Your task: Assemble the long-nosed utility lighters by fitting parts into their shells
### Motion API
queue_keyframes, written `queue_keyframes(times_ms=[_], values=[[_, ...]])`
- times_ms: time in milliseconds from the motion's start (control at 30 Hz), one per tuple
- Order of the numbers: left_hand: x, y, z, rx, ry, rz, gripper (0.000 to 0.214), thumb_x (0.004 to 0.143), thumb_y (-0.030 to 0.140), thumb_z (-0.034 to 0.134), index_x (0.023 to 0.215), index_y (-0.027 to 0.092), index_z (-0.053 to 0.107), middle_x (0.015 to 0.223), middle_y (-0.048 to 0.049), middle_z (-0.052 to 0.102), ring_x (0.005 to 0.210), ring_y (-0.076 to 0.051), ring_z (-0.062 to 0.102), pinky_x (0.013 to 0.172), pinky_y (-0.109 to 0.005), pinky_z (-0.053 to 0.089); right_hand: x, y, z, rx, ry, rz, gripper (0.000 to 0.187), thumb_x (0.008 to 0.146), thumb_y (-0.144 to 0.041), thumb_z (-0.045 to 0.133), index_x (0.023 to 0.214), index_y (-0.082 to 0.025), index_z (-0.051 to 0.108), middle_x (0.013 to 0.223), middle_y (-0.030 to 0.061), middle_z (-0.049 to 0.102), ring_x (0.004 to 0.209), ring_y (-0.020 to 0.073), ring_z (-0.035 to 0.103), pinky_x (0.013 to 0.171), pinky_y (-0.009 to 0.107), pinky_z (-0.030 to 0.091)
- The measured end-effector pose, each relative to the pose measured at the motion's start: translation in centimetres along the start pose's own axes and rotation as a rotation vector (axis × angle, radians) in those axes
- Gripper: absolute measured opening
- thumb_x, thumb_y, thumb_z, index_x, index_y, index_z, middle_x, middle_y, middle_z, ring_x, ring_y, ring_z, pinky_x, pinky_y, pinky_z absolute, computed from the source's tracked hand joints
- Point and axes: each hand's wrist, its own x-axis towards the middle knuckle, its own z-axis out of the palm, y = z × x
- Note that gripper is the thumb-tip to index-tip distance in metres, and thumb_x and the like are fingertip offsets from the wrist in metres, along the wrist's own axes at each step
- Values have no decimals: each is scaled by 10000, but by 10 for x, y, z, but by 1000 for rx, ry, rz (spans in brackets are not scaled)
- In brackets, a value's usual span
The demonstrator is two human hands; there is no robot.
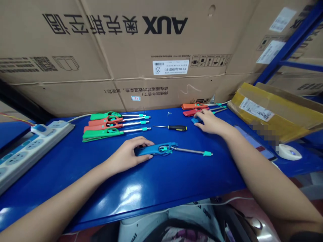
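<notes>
My left hand (127, 154) lies on the handle of a blue long-nosed lighter (165, 149) in the middle of the blue table (151, 188), fingers curled over it. The lighter's metal tube points right and ends in a teal cap. My right hand (210, 122) reaches to the back right and closes on another blue lighter (196, 120), beside two orange-red lighters (194, 107). A black-handled screwdriver (176, 127) lies between the two hands.
Several green and orange lighters (108, 125) lie in a row at the back left. A white power strip (27, 148) sits at the left edge. Large cardboard boxes (151, 50) wall the back. A yellow-taped box (275, 111), a phone (254, 143) and a white mouse (290, 152) are on the right.
</notes>
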Motion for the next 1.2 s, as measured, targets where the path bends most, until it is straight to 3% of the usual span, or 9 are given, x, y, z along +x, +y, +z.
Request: queue_keyframes(times_ms=[133,200,300,367,600,767,833,967,1200], values=[[1,2,5,16,25,25,338,866,351,707,1180,230,681,1108,-41,692,981,-187,644,925,-339,534,-4,-14,-6,-7,61,34,294,893,-284,614,1155,-151,609,1247,205,531,1204,379,511,995,508,458],[-2,2,4,38,21,33,384,869,374,709,1222,232,663,1138,-48,686,1003,-192,643,941,-349,536,-11,-30,-13,173,105,-165,223,918,-359,605,1040,-173,610,1149,153,592,1139,314,550,988,443,458],[-5,0,-1,78,11,30,389,874,400,704,1221,227,670,1104,-54,687,995,-201,652,928,-359,550,-24,-60,-21,485,-258,-364,309,893,-504,637,948,-202,611,881,42,634,789,189,597,707,300,489],[-6,-1,-3,64,-1,24,337,895,409,677,1175,224,698,1092,-55,692,981,-200,666,916,-353,560,-30,-73,-22,446,-358,-449,323,836,-500,711,910,-198,623,847,23,614,744,165,558,642,268,435],[-4,0,-4,101,60,-35,364,978,464,543,1185,220,714,1115,-59,731,992,-211,687,904,-342,562,-30,-74,-15,382,-272,-433,77,908,-270,604,916,-193,599,846,23,619,707,147,541,629,263,410],[-2,-7,-4,194,125,8,355,1000,443,513,1185,219,716,1142,-62,728,1065,-229,652,974,-391,525,-32,-78,-11,418,-127,-552,370,889,-282,667,1243,-220,581,1249,96,599,1141,238,575,981,371,464],[-1,-10,-4,201,135,-1,361,1009,443,490,1150,213,731,1112,-68,730,1040,-227,659,959,-382,530,-32,-80,-7,412,-112,-587,355,909,-328,666,1243,-229,597,1276,103,590,1202,257,553,1032,404,444],[0,-11,-5,201,159,-61,380,1009,454,473,1158,210,723,1112,-67,745,1029,-234,679,952,-374,537,-28,-82,-1,446,-149,-587,209,944,-354,637,1092,-207,640,1113,83,642,1033,222,606,900,357,493],[1,-15,-5,66,210,-186,430,975,525,492,1155,216,729,1141,-64,762,980,-245,714,855,-365,582,-29,-79,-1,463,-181,-580,188,917,-346,670,1029,-198,645,1029,57,665,901,186,599,796,318,472]])
